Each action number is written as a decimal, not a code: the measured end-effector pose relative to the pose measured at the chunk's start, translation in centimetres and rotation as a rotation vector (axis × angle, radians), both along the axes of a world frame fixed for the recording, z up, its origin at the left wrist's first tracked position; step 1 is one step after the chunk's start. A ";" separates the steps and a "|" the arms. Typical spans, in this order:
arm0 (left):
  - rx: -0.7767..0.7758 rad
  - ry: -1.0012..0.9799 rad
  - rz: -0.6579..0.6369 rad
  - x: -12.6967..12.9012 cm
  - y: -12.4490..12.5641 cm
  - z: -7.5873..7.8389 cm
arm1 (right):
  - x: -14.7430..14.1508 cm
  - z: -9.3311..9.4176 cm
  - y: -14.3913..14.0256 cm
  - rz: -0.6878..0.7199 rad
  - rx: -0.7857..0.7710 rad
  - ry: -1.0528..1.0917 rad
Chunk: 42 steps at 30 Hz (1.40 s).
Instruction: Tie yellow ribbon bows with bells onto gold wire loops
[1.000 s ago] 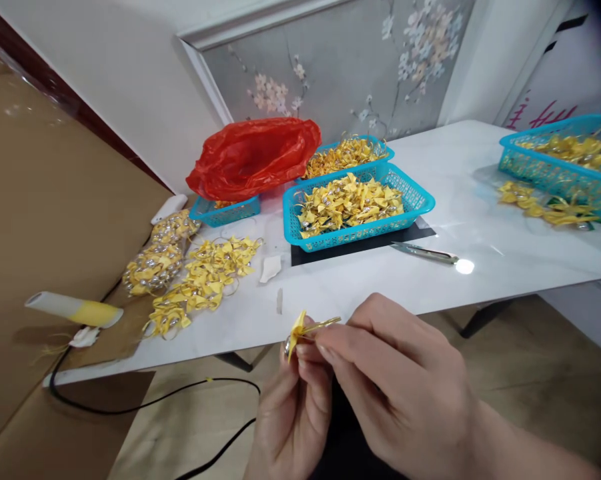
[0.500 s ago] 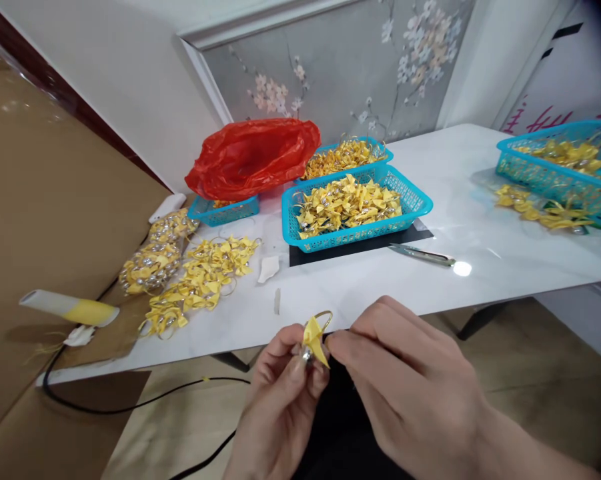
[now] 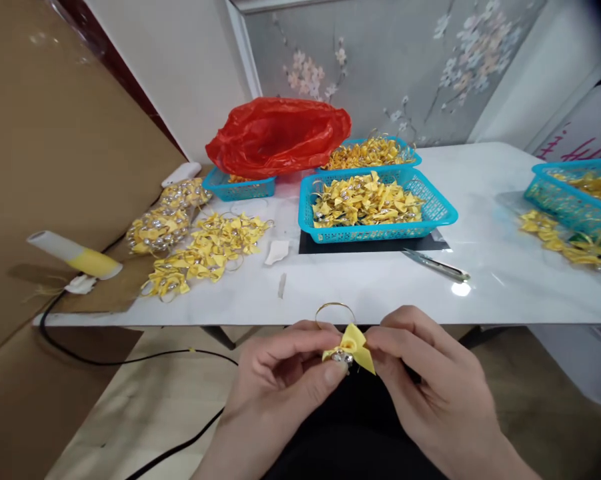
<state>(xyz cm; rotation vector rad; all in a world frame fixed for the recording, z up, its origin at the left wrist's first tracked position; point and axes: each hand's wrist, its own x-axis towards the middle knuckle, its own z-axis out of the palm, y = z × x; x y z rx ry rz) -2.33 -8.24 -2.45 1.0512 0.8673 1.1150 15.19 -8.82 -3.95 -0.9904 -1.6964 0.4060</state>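
Between my two hands, just off the table's front edge, is a yellow ribbon bow point(image 3: 354, 343) with a silver bell-like bead cluster and a thin gold loop standing up from it. My left hand point(image 3: 290, 380) pinches the bow at the silver part, thumb in front and fingers behind. At the bow's right side, the fingertips of my right hand point(image 3: 425, 377) are closed against the ribbon's edge. What lies inside the right pinch, beyond the ribbon, is hidden by the fingers.
On the white table point(image 3: 360, 287), a blue basket point(image 3: 380, 232) holds many similar bows. Snips point(image 3: 437, 265) lie before it. A red plastic bag point(image 3: 280, 137) sits behind. Loose bows point(image 3: 210, 250) spread at left, near a yellow-white tube point(image 3: 75, 255). Another basket point(image 3: 570, 203) stands right.
The bow has turned, so its silver part and loop show more to the front. My right hand has come lower and closer against it, and the camera view has shifted.
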 end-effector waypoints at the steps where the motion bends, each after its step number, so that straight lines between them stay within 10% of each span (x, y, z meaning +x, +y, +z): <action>1: 0.001 -0.009 -0.008 0.0 -0.1 0.0 | 0.0 -0.1 0.0 0.010 -0.019 0.009; 23: -0.220 -0.104 -0.010 0.9 -0.6 0.2 | -0.1 -0.9 -0.5 0.057 -0.108 0.056; 42: -0.092 0.114 0.036 1.5 -1.0 1.4 | 0.7 -1.6 -0.5 0.297 -0.446 0.284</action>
